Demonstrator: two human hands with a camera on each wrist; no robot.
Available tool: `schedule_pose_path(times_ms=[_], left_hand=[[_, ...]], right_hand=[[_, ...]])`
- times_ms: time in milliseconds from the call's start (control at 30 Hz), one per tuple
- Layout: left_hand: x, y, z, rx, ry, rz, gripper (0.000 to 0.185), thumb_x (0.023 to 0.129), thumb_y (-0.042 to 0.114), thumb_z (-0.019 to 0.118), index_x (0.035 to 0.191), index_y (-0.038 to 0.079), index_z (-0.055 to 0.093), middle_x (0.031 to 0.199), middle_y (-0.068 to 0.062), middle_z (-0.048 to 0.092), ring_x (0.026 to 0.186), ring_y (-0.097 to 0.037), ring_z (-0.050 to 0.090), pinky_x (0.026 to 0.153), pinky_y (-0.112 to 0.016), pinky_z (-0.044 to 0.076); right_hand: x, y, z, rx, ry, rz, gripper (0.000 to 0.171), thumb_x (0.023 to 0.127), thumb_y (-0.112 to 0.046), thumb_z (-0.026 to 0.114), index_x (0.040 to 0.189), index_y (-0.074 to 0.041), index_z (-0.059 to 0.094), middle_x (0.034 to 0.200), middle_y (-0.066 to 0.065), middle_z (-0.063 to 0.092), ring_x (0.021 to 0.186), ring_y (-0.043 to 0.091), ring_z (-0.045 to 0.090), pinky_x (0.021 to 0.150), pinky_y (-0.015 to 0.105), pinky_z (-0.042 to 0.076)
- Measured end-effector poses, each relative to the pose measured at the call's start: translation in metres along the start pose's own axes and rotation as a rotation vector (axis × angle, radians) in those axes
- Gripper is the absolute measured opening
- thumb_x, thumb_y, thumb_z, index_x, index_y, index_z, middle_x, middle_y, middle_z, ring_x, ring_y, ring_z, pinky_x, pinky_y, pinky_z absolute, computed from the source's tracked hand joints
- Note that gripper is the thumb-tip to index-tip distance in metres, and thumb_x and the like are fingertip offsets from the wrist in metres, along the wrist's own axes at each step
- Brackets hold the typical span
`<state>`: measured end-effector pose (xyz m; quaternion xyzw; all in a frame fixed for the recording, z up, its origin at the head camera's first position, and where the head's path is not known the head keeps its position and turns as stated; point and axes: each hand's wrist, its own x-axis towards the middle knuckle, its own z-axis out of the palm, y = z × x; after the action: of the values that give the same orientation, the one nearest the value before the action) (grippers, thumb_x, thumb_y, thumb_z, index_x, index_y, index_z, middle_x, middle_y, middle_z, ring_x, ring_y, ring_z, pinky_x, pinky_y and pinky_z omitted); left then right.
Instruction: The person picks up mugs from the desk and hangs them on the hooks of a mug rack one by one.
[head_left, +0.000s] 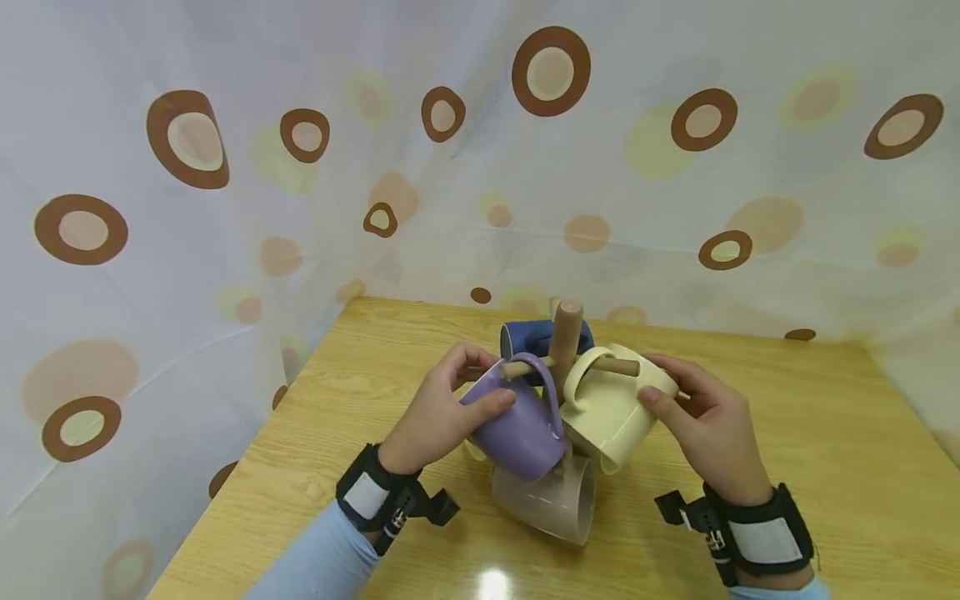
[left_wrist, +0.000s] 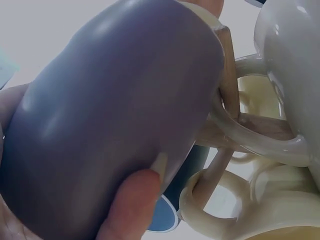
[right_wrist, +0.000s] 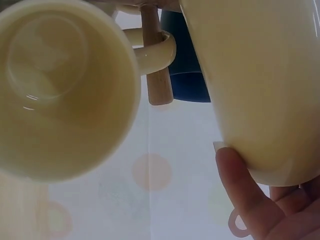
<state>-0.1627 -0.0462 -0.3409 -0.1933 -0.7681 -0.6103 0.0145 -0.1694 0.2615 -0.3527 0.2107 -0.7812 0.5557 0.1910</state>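
A wooden mug tree (head_left: 566, 333) stands on the table with several mugs about it. My left hand (head_left: 442, 412) grips a purple mug (head_left: 517, 429), thumb on its near side; the handle loops around a peg (head_left: 521, 367). With thumb and fingers my right hand (head_left: 708, 421) holds a cream mug (head_left: 618, 408) near its base, its handle around another peg (head_left: 615, 365). Below them a grey mug (head_left: 540, 500) hangs tilted, mouth toward the right. A blue mug (head_left: 517, 332) sits behind the post. In the right wrist view another cream mug (right_wrist: 70, 100) hangs by its handle.
The light wood table (head_left: 810, 450) runs back to a hanging sheet (head_left: 480, 167) printed with brown and peach circles. The sheet also closes off the left side. A black strap with a small camera sits on each wrist.
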Motion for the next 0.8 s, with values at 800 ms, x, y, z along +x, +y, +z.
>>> schedule_pose_path(times_ms=[800], left_hand=[[0.015, 0.011, -0.027, 0.29, -0.167, -0.038, 0.07, 0.093, 0.073, 0.034, 0.149, 0.033, 0.036, 0.15, 0.0, 0.044, 0.127, -0.026, 0.053, 0.061, -0.036, 0.057]], right_hand=[[0.001, 0.012, -0.025, -0.05, -0.144, -0.068, 0.039, 0.107, -0.008, 0.031, 0.142, -0.003, 0.05, 0.138, 0.001, 0.055, 0.128, 0.006, 0.048, 0.099, 0.013, 0.04]])
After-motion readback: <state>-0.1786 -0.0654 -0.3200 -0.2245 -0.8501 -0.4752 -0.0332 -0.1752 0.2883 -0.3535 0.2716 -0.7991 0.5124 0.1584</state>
